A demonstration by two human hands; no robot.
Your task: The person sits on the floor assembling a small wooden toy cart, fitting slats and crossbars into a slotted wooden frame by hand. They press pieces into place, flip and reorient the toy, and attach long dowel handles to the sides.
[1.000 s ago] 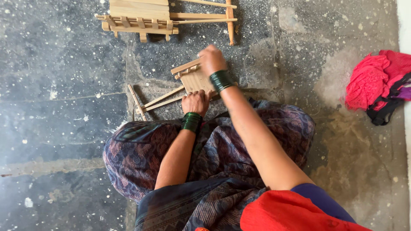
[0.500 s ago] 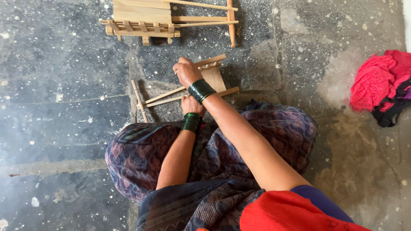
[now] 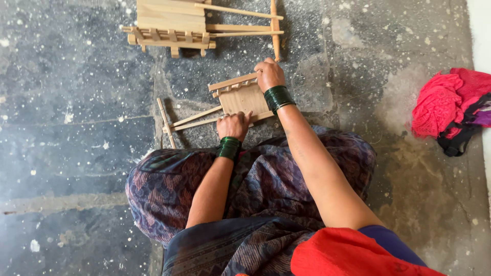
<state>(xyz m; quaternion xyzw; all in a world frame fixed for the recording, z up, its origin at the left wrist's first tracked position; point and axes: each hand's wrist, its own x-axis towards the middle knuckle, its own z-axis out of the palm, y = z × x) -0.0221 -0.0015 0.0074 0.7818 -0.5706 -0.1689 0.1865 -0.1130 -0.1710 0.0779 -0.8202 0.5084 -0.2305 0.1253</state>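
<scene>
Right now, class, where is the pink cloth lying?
In the head view, the pink cloth lies bunched on the floor at the far right edge, well right of the right hand and the wooden frame it holds.

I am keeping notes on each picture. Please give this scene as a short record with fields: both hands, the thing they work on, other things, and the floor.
Left hand: left hand presses on the near edge of the small wooden frame, green bangles on the wrist.
Right hand: right hand grips the far right corner of that frame.
Worked thing: flat panel with a slatted rail and two long sticks ending in a crossbar.
Other things: larger wooden frame farther away; red cloth bundle at right.
Floor: grey stone floor, speckled white.
</scene>
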